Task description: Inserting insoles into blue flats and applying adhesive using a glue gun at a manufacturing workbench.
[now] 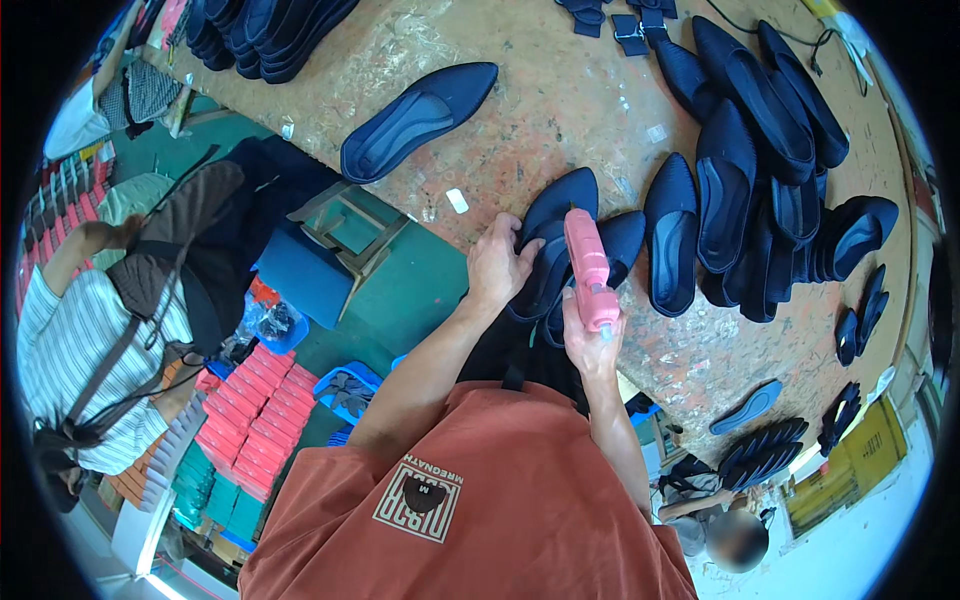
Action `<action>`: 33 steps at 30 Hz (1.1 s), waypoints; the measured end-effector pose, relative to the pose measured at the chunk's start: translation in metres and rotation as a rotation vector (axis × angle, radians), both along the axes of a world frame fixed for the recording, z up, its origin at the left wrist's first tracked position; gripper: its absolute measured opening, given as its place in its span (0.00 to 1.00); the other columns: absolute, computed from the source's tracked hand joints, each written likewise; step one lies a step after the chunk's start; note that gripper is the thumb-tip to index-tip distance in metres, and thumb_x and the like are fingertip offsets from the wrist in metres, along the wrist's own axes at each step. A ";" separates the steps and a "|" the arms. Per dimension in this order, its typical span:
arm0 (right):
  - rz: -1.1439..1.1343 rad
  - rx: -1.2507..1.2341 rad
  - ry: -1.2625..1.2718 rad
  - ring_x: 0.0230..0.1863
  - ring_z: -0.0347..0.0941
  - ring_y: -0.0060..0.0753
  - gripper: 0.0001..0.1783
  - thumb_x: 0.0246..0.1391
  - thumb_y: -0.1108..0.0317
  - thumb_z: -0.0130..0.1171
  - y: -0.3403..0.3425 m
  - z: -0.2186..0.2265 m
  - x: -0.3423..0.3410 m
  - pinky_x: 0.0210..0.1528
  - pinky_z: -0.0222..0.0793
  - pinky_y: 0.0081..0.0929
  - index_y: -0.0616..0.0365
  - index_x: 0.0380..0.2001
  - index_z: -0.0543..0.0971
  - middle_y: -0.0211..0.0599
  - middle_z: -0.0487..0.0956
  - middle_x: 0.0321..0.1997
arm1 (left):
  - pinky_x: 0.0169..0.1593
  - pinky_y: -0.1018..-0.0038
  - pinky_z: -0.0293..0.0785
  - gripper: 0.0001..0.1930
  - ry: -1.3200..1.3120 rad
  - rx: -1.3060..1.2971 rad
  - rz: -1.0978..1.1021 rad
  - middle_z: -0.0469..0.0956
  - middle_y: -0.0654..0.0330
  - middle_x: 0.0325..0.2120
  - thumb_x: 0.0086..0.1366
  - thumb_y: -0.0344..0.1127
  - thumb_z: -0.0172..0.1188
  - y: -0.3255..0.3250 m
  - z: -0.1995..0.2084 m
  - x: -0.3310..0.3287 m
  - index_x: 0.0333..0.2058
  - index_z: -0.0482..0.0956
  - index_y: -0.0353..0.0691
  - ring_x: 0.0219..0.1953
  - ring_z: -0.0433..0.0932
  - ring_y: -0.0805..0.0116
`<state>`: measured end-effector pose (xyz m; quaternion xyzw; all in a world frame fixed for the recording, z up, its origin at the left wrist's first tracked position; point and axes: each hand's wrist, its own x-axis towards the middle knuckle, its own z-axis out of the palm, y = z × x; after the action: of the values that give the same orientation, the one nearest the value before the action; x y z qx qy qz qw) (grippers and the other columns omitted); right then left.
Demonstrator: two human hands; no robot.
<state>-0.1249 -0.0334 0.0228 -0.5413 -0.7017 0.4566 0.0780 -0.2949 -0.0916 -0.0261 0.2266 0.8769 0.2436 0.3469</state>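
Note:
My left hand (498, 262) is closed on the side of a dark navy pointed flat shoe (562, 198) at the table's near edge, its fingers over the shoe's opening. In my right hand (590, 348) is a pink hot glue gun (586, 255), its nozzle pointing away from me over the shoe's right side. Just right of it, partly hidden by the glue gun, lies a second dark shoe (625, 236). Farther right, a single shoe (671, 230) rests apart from my hands. Another flat shoe (418, 115) lies alone at the far left of these.
Dark shoes are piled (765, 150) on the right of the worn worktable (560, 110), and more are stacked (265, 35) at the far left. A blue insole (746, 407) lies at the right. Pink boxes (258, 410) and a person in a striped top (110, 350) are at the left.

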 end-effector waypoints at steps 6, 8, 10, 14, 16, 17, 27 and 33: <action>0.007 -0.001 0.024 0.30 0.78 0.62 0.11 0.54 0.68 0.69 0.005 0.017 -0.003 0.35 0.74 0.51 0.65 0.31 0.80 0.54 0.78 0.28 | 0.31 0.58 0.76 0.23 0.099 0.069 -0.013 0.77 0.53 0.23 0.56 0.39 0.80 -0.004 -0.008 0.003 0.40 0.75 0.37 0.25 0.78 0.53; -0.019 -0.002 0.003 0.29 0.78 0.62 0.12 0.54 0.68 0.70 0.004 0.022 -0.005 0.34 0.74 0.50 0.66 0.31 0.79 0.54 0.78 0.27 | 0.31 0.58 0.76 0.23 0.103 0.076 -0.015 0.77 0.53 0.23 0.56 0.40 0.80 -0.006 -0.010 0.003 0.40 0.75 0.36 0.25 0.78 0.53; -0.031 -0.017 0.008 0.29 0.78 0.63 0.13 0.54 0.67 0.70 0.006 0.027 -0.006 0.34 0.74 0.50 0.66 0.31 0.78 0.54 0.78 0.27 | 0.31 0.57 0.75 0.23 0.111 0.070 -0.014 0.77 0.53 0.23 0.57 0.40 0.80 -0.004 -0.008 0.003 0.40 0.75 0.36 0.25 0.78 0.52; 0.030 0.004 0.001 0.29 0.79 0.63 0.14 0.55 0.65 0.70 0.000 0.018 -0.002 0.34 0.74 0.51 0.65 0.30 0.77 0.55 0.79 0.28 | 0.31 0.57 0.75 0.23 0.097 0.078 -0.017 0.77 0.53 0.23 0.56 0.40 0.80 -0.003 -0.007 0.003 0.40 0.75 0.36 0.25 0.78 0.52; 0.053 0.014 0.001 0.29 0.79 0.63 0.14 0.56 0.65 0.70 0.000 0.018 -0.006 0.34 0.74 0.51 0.65 0.29 0.78 0.55 0.79 0.28 | 0.31 0.56 0.74 0.23 0.120 0.102 -0.033 0.77 0.53 0.23 0.56 0.40 0.80 -0.005 -0.009 0.003 0.40 0.75 0.36 0.25 0.78 0.52; 0.074 0.024 0.002 0.29 0.79 0.63 0.15 0.56 0.65 0.70 -0.001 0.019 -0.008 0.34 0.74 0.51 0.65 0.29 0.78 0.55 0.79 0.27 | 0.31 0.56 0.74 0.23 0.119 0.102 -0.034 0.77 0.53 0.23 0.56 0.40 0.80 -0.005 -0.009 0.003 0.40 0.75 0.36 0.25 0.78 0.52; -0.012 -0.003 -0.004 0.32 0.81 0.64 0.15 0.57 0.64 0.70 0.003 0.032 0.002 0.35 0.75 0.50 0.67 0.31 0.79 0.57 0.81 0.30 | 0.32 0.57 0.77 0.16 0.145 0.148 -0.023 0.81 0.49 0.26 0.62 0.35 0.75 -0.010 -0.011 -0.005 0.40 0.78 0.35 0.28 0.83 0.50; -0.385 -0.347 0.186 0.44 0.78 0.24 0.15 0.63 0.74 0.69 -0.003 0.055 0.028 0.51 0.75 0.28 0.64 0.52 0.82 0.32 0.83 0.44 | 0.35 0.59 0.81 0.10 0.354 0.252 -0.062 0.85 0.45 0.27 0.63 0.35 0.74 0.021 -0.009 -0.106 0.34 0.86 0.34 0.29 0.86 0.48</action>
<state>-0.0971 -0.0368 0.0774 -0.6259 -0.4868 0.5945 0.1334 -0.4007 -0.0703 -0.0352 0.3342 0.8794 0.2969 0.1636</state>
